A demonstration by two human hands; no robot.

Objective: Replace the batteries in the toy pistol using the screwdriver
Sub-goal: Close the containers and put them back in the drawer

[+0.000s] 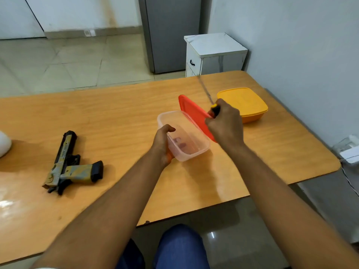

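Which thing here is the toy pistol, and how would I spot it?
Start from the wooden table and look to its left part, well away from both hands and the boxes. The pistol lies flat there, alone: black and worn yellow, grip pointing right, unlike the plain plastic boxes.

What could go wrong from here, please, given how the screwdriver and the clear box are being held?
The right hand grips both the screwdriver and the red lid; the lid may slip from that shared grip. The screwdriver's shaft points up and looks blurred, so it could strike something. The left hand holds only one end of the clear container, which might tip.
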